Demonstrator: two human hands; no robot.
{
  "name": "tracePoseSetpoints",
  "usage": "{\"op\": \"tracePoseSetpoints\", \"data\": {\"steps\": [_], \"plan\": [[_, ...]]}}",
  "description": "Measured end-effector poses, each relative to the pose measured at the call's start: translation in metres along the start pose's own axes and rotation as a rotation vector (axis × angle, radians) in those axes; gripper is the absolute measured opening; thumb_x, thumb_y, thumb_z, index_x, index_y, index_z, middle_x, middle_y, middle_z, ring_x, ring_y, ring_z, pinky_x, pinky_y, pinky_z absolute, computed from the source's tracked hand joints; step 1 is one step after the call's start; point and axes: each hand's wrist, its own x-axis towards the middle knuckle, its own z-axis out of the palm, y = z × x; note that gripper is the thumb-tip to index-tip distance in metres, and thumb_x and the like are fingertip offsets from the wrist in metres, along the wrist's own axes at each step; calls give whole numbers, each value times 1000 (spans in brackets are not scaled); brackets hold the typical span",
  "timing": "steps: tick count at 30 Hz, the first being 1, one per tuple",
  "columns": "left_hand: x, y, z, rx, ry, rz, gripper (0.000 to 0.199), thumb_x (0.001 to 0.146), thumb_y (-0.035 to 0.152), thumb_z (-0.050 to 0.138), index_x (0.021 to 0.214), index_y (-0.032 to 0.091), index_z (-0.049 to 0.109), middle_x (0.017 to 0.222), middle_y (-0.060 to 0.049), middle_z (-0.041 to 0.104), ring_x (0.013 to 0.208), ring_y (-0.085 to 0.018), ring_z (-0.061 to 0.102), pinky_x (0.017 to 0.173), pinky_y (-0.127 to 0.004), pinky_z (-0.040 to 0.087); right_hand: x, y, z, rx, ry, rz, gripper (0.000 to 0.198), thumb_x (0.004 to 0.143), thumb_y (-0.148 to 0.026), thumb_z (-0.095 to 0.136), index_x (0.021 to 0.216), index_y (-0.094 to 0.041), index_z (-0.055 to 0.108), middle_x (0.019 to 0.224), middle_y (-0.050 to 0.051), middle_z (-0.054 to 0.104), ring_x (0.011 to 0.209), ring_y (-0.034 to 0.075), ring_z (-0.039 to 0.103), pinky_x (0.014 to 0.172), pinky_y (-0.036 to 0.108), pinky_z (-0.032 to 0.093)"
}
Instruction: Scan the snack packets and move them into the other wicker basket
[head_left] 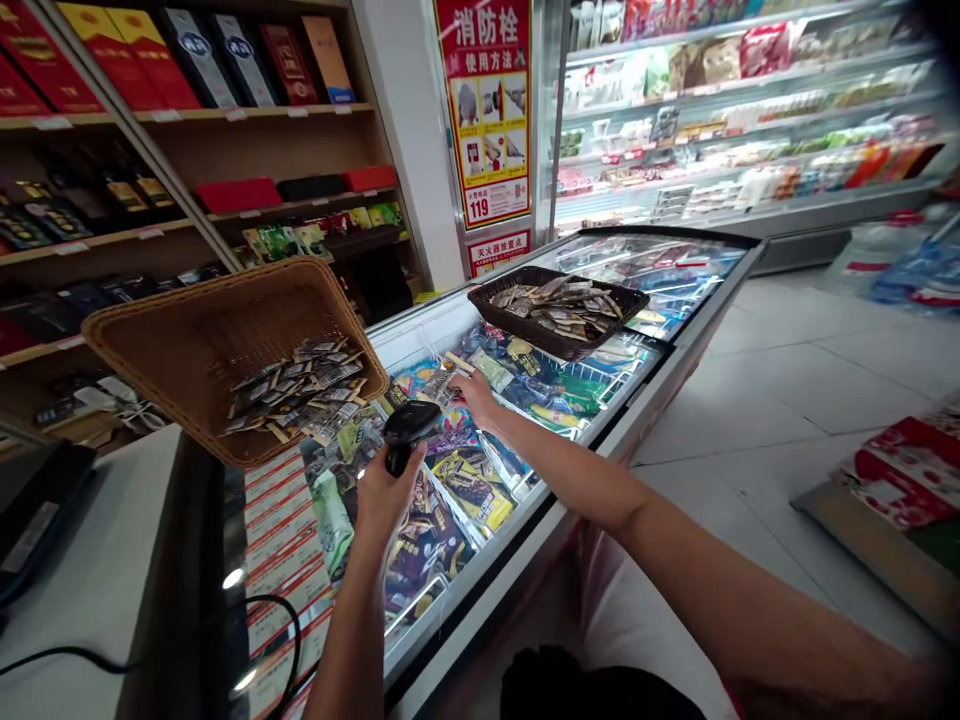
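Observation:
My left hand (386,490) is wrapped round the handle of a black barcode scanner (411,422), held above the chest freezer's glass top. In my right hand (476,398) is a small clear packet (441,382) with a tan strip, pinched just ahead of the scanner. To the left a tilted brown wicker basket (187,310) holds a heap of similar small packets (300,390). Beyond my right hand a dark brown woven tray (517,325), resting on the freezer, carries more such packets (562,300).
Frozen goods in wire baskets show inside the freezer (630,420). Price labels (281,560) line its left end, beside a counter (135,530) with a black cable (289,610). Shelves (262,115) stand behind, a lit refrigerated display (720,120) at right. Red boxes (911,470) sit low on the right.

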Motion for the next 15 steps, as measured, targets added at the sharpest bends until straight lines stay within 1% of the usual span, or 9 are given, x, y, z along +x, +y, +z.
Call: {"op": "tracePoseSetpoints", "data": {"steps": [3, 7, 10, 15], "plan": [[1, 0, 0, 20, -19, 8, 45, 76, 68, 69, 79, 23, 67, 56, -1, 61, 61, -24, 66, 58, -31, 48, 1, -5, -3, 30, 21, -3, 38, 70, -21, 68, 104, -24, 51, 76, -5, 63, 67, 15, 65, 62, 28, 57], [1, 1, 0, 69, -44, 14, 51, 74, 74, 67, 77, 23, 64, 57, -2, 61, 59, -25, 65, 56, -32, 48, -2, -9, -3, 36, 15, 7, 44, 72, -19, 70, 110, -25, 48, 76, -6, 62, 67, 15, 66, 63, 30, 61], [0, 2, 0, 72, -61, 13, 54, 73, 77, 65, 77, 23, 63, 58, -2, 62, 57, -25, 64, 56, -32, 48, -4, -13, -2, 26, 23, 14, 42, 75, -17, 67, 111, -24, 47, 74, -6, 62, 67, 14, 66, 63, 29, 61], [-1, 5, 0, 69, -62, 8, 48, 74, 70, 69, 78, 23, 65, 57, -2, 62, 62, -27, 67, 56, -33, 49, 0, -14, -2, 38, 33, 0, 38, 75, -17, 66, 108, -24, 47, 76, -6, 64, 69, 14, 67, 63, 28, 61]]}}
